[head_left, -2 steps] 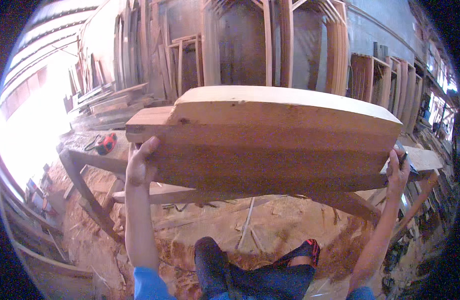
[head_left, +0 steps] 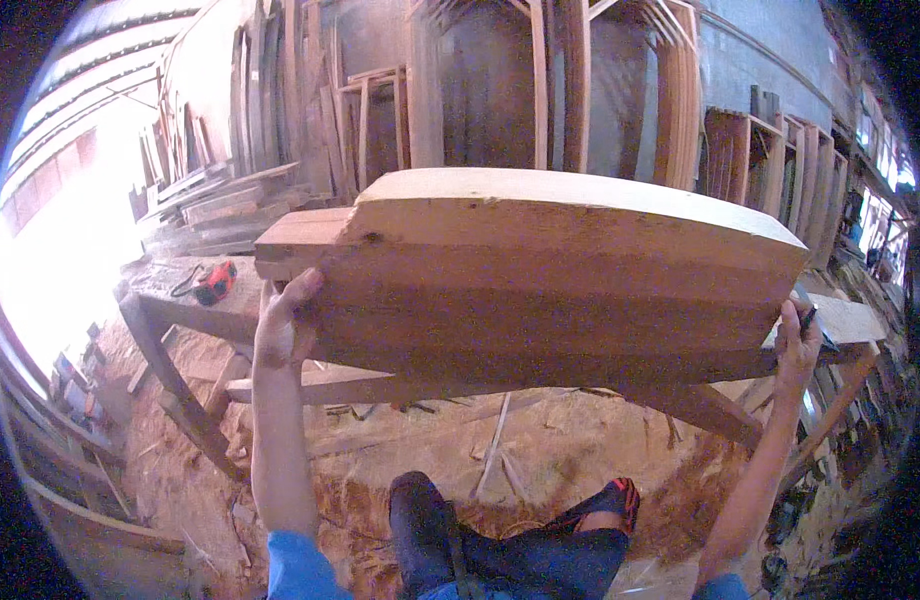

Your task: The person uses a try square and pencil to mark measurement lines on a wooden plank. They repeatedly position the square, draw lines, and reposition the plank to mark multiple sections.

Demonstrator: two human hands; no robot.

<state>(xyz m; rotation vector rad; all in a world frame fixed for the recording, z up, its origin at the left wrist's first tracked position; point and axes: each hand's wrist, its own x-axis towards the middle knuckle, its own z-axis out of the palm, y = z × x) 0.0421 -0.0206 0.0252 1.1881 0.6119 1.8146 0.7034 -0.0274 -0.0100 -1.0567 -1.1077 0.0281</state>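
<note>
A thick wooden board (head_left: 550, 290) with a pale, gently curved upper edge is held up lengthwise before me. At its left end is a stepped notch, and its right end slants. My left hand (head_left: 288, 315) is closed round the notched end, thumb on the near face and fingers mostly hidden behind. My right hand (head_left: 797, 343) pinches the lower right corner. A short dark stick-like thing (head_left: 808, 318), perhaps a pencil, also shows among the right-hand fingers. Behind and below the board stands a wooden workbench (head_left: 205, 300), largely covered by it.
A red and black tape measure (head_left: 217, 284) lies on the bench's left part. A pale piece of wood (head_left: 852, 318) rests at its right end. Offcuts and sawdust cover the floor (head_left: 430, 440). Stacked planks (head_left: 220, 205) and wooden frames (head_left: 670, 100) stand along the back wall.
The board's upper edge sits very slightly higher. Both hands keep the same hold on it.
</note>
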